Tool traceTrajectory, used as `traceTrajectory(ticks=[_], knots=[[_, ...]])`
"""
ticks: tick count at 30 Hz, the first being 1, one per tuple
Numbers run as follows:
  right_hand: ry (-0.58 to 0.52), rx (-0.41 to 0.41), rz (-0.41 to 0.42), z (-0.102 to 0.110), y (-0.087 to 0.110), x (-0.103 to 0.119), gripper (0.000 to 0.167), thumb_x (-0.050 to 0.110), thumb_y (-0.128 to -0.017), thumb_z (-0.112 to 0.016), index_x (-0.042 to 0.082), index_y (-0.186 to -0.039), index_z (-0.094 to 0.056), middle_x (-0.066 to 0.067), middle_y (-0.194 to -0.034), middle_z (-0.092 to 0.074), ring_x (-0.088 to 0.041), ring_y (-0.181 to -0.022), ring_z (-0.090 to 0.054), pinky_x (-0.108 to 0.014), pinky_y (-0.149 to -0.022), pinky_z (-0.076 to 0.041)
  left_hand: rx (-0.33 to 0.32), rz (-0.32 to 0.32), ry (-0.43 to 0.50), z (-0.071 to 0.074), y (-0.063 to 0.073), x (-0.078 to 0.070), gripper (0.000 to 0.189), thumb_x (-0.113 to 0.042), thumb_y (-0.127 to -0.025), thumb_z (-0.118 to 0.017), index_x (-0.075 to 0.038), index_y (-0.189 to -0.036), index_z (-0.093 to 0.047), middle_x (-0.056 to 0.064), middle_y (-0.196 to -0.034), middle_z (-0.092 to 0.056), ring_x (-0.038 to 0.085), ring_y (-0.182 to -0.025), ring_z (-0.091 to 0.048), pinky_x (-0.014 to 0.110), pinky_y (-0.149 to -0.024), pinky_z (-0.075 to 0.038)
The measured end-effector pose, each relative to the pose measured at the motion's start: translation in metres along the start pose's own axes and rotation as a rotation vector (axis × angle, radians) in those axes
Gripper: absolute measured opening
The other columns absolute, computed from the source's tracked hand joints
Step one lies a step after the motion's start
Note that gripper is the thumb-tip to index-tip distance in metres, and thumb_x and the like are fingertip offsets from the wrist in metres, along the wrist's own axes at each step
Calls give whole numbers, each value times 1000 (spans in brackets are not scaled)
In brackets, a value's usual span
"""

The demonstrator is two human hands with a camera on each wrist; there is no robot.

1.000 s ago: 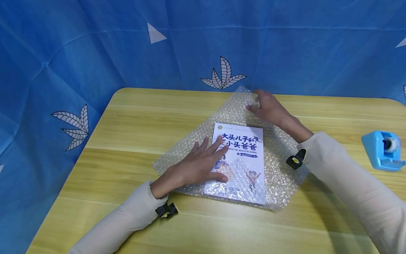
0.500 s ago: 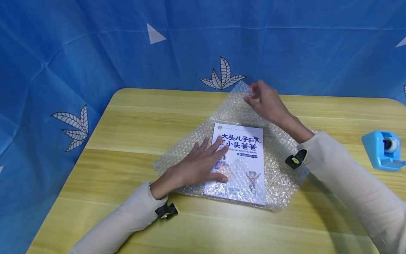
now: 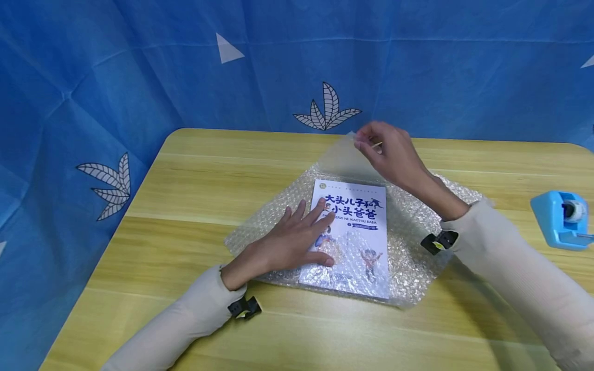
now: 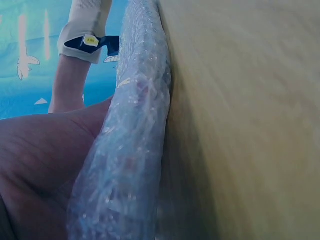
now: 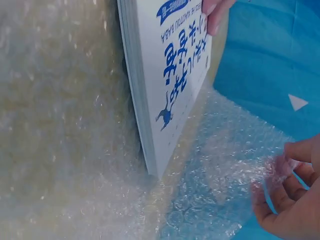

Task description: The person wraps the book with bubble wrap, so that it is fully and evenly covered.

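A white book [image 3: 350, 242] with blue Chinese lettering lies on a sheet of bubble wrap [image 3: 413, 268] on the table. A fold of the wrap covers the book's lower part. My left hand [image 3: 292, 239] rests spread over the book's left side, its fingers straight. My right hand [image 3: 390, 154] pinches the far corner of the wrap between thumb and fingers and holds it raised beyond the book's top edge. In the right wrist view the raised wrap [image 5: 225, 165] slants from the book's top edge to the fingers. In the left wrist view the wrapped edge [image 4: 132, 125] stands over the table.
A blue tape dispenser [image 3: 559, 219] with a roll of tape stands at the right of the wooden table [image 3: 185, 206]. A blue cloth [image 3: 260, 77] with leaf and triangle prints hangs behind the table and along its left side.
My right hand has lifted the far corner of the bubble wrap and brought it over toward the book, so its underside now shows. My left hand has stayed on the book.
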State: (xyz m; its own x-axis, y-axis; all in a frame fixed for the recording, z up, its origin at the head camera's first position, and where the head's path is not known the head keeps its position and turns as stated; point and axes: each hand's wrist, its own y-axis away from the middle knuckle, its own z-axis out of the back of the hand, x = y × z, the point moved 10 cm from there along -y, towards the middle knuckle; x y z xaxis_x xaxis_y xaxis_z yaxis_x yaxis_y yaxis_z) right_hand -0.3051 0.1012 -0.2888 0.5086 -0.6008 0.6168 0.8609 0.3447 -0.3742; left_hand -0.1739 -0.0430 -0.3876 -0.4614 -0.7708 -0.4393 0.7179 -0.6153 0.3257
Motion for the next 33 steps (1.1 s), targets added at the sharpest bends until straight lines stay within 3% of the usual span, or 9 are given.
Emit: traceTrajectory(ticks=[4, 12, 21, 26, 33], knots=[[26, 3, 48, 2, 7, 11, 11, 3, -100, -68, -5, -106, -73, -17, -98, -71, -27, -89, -65, -33, -76, -56, -2, 0, 0, 1, 0, 0, 95, -55, -97, -65, -13, -167, -17, 11, -171, 9, 47, -154, 7, 65, -121, 1], [25, 39, 96, 1, 28, 28, 9, 3, -99, -70, -2, -105, -75, -16, -100, -72, -29, -91, -67, -50, -80, -58, 11, 11, 7, 0, 0, 0, 95, -55, -98, -63, -14, -168, -13, 11, -171, 11, 45, -154, 9, 62, -122, 2], [22, 77, 153, -4, 51, 40, 9, -2, -94, -74, 0, -102, -77, -11, -99, -75, -25, -87, -71, -48, -76, -61, 6, 32, 17, 0, -1, 0, 103, -55, -97, -64, -9, -168, -4, 11, -171, 11, 43, -155, 9, 60, -123, 3], [25, 112, 172, -10, 65, 43, 11, -4, -92, -75, 2, -101, -77, -8, -96, -75, -22, -85, -71, -46, -77, -62, -30, 54, 89, 3, 0, 2, 114, -52, -93, -72, -9, -167, 4, 11, -172, 6, 43, -155, 6, 59, -123, 2], [35, 156, 205, -19, 79, 46, 16, -5, -89, -78, 4, -101, -78, -4, -94, -75, -18, -84, -71, -41, -73, -61, -106, 23, 173, 9, 0, 2, 123, -46, -89, -79, -10, -166, 8, 18, -173, -3, 42, -157, 0, 62, -122, 1]])
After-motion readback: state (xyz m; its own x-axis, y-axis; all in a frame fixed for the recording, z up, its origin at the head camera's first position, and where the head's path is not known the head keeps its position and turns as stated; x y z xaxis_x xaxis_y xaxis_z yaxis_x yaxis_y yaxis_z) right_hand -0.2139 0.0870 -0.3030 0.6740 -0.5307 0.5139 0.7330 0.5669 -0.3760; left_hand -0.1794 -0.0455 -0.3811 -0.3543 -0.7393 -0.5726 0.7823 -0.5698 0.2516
